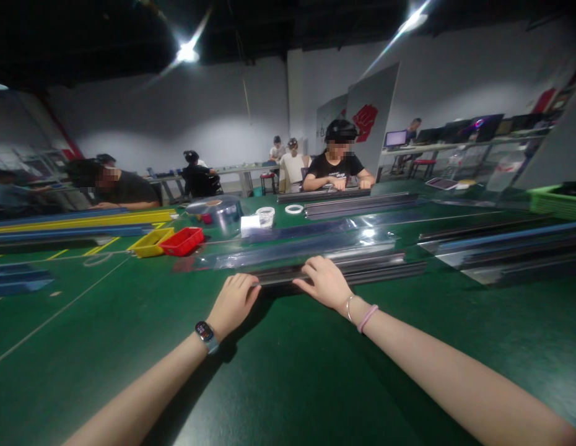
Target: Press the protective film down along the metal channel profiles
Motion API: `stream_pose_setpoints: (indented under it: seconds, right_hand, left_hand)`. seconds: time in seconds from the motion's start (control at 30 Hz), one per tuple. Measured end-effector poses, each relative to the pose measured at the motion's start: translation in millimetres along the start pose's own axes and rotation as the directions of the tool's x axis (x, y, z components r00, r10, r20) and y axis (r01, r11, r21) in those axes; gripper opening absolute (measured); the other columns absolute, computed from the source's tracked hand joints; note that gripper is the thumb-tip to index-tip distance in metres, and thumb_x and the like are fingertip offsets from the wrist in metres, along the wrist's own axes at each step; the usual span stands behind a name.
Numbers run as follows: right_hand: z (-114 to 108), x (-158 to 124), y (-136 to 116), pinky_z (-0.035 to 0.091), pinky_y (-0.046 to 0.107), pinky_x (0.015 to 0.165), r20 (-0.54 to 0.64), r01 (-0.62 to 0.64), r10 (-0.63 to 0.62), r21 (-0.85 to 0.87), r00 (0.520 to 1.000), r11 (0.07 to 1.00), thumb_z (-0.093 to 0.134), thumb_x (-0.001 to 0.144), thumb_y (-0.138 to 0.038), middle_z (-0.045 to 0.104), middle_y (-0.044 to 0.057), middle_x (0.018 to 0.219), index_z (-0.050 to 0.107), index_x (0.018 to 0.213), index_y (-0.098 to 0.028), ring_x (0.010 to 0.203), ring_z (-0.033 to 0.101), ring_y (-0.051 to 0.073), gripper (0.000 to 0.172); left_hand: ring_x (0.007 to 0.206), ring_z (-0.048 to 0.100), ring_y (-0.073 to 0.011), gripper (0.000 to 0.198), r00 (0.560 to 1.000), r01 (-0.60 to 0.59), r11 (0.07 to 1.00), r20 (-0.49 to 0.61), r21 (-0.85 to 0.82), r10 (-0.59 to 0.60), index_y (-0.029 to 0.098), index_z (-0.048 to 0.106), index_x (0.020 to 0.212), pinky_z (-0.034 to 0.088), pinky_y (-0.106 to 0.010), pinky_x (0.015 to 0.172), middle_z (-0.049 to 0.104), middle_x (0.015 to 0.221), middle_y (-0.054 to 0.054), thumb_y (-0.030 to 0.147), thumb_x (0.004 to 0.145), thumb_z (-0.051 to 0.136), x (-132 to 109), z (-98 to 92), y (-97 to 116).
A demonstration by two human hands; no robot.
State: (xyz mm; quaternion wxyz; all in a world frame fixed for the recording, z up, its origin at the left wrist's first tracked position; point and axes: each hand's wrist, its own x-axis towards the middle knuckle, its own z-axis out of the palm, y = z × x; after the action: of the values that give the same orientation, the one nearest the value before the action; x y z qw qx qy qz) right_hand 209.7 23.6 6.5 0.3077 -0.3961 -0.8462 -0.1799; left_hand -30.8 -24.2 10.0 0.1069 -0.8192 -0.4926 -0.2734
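Note:
A long dark channel-like strip [279,277] lies crosswise on the green table in front of me. My left hand [235,300] grips its left end, with the fingers over the top and the thumb on the near side. Farther right, my right hand [326,284] holds the same strip, its fingers bent over the far edge. The fingertips of both hands are partly hidden. More dark strips [385,271] lie beside and beyond my right hand. Just behind them is a sheet of clear plastic film [292,249].
Yellow [153,242] and red trays [183,241] stand left of the film. Tape rolls [294,210] and a large clear film roll [220,214] lie behind. Bundled strips [524,248] are at right, near a green basket [557,201]. A co-worker [340,164] sits opposite, handling strips.

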Motion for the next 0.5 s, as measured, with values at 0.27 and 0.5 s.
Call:
stream_pose_setpoints:
  seconds: [0.27,0.5]
  right_hand:
    - [1.7,2.4,0.5,0.028,0.035,0.078,-0.013,-0.081,0.082,0.042,0.997,0.996,0.034,0.083,-0.039,0.055,0.009,0.094,0.052,0.096,-0.016,0.090,0.046,0.020,0.031]
    - [3.5,2.2,1.0,0.027,0.033,0.078,0.001,-0.098,0.098,0.041,0.995,0.994,0.036,0.082,-0.032,0.057,0.008,0.093,0.052,0.098,-0.016,0.088,0.047,0.020,0.028]
  left_hand:
    - [0.102,0.044,-0.0173,0.024,0.993,0.055,0.997,-0.108,0.062,-0.048,0.022,0.049,0.102,0.022,-0.040,0.093,0.053,0.107,-0.004,0.028,0.082,0.037,7.9,2.2,-0.9]
    - [0.099,0.046,-0.0160,0.023,0.986,0.113,0.992,-0.129,0.057,-0.105,0.022,0.050,0.101,0.018,-0.040,0.095,0.055,0.104,-0.003,0.024,0.082,0.037,6.9,5.2,-1.2]
